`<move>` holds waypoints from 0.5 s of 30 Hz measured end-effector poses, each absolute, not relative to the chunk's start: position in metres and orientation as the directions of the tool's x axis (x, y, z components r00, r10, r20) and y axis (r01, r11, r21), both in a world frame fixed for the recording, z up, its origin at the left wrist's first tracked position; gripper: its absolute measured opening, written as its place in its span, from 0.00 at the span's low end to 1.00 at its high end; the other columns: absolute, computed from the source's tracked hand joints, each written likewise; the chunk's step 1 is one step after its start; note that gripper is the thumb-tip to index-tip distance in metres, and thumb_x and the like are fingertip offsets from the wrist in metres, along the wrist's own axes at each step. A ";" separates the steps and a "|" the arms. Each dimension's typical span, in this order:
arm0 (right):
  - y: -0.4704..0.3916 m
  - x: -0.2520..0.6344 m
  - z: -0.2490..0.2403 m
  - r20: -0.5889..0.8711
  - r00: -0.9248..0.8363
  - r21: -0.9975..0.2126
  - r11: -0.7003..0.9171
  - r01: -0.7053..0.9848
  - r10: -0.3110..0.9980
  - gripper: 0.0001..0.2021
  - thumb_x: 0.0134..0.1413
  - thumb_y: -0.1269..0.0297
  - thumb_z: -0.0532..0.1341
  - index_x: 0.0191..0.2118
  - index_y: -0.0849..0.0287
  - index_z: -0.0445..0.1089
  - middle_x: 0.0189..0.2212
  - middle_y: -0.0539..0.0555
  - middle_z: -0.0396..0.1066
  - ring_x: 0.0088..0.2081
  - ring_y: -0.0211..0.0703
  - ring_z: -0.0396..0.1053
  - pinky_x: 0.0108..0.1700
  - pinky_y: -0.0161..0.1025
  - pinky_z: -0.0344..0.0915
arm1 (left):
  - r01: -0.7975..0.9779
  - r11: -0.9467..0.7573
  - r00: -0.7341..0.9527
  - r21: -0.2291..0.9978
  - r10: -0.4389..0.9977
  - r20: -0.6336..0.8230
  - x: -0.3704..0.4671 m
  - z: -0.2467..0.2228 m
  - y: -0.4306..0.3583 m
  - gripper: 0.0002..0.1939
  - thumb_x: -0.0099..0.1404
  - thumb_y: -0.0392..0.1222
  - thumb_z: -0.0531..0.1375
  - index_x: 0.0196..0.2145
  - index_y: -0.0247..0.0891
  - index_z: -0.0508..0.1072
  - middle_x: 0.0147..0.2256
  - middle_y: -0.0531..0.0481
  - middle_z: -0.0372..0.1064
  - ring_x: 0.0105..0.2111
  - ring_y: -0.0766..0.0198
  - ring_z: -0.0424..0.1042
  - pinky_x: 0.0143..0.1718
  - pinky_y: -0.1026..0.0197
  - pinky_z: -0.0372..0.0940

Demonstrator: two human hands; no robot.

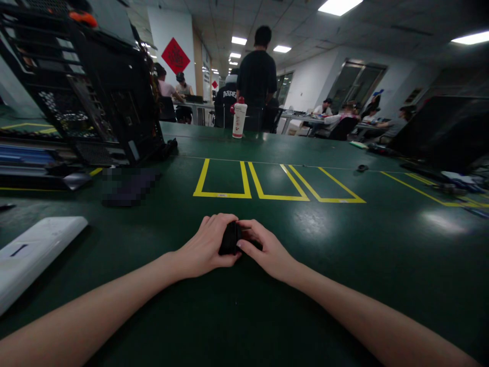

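A small black object (229,238) is between my two hands, low over the green table (237,316), near the middle of the view. My left hand (208,244) wraps round its left side, with the fingers over the top and the thumb below. On the right side, my right hand (267,250) holds the object's edge with curled fingers and thumb. The palms hide part of the object, and its details are too dark to tell. Beyond the hands, yellow tape outlines (246,188) mark the table.
At the left are an open black computer case (114,97) and a white box-like item (34,255). A white cup (239,120) stands at the far edge. Cables (451,186) and a dark monitor (446,132) are at the right. A person (257,76) stands beyond the table.
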State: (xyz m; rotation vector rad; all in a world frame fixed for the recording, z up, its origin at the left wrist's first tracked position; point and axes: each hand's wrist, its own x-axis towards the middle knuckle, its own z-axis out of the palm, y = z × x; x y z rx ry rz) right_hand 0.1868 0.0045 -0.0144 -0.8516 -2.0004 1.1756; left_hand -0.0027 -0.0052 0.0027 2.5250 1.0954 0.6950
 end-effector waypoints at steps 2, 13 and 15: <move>0.004 0.188 -0.013 0.219 -0.590 -0.897 0.398 0.191 0.777 0.15 0.54 0.71 0.58 0.48 0.55 0.58 0.44 0.53 0.63 0.47 0.41 0.65 0.52 0.45 0.63 | 0.601 -0.658 0.591 0.454 0.748 0.301 -0.003 0.003 -0.005 0.27 0.56 0.39 0.60 0.50 0.39 0.52 0.43 0.45 0.59 0.39 0.56 0.62 0.39 0.54 0.58; 0.004 0.186 -0.011 0.185 -0.564 -0.922 0.341 0.184 0.805 0.14 0.55 0.69 0.57 0.47 0.55 0.58 0.44 0.53 0.64 0.46 0.41 0.66 0.49 0.45 0.66 | 0.589 -0.667 0.589 0.456 0.741 0.323 -0.004 0.002 -0.004 0.29 0.57 0.40 0.60 0.52 0.41 0.50 0.46 0.44 0.59 0.43 0.53 0.63 0.41 0.53 0.57; 0.003 0.187 -0.010 0.177 -0.581 -0.919 0.345 0.191 0.794 0.15 0.54 0.70 0.57 0.48 0.55 0.58 0.45 0.54 0.63 0.48 0.42 0.65 0.51 0.45 0.64 | 0.589 -0.666 0.594 0.458 0.741 0.314 -0.004 0.002 -0.004 0.30 0.57 0.40 0.59 0.53 0.41 0.49 0.47 0.43 0.59 0.43 0.53 0.62 0.41 0.52 0.57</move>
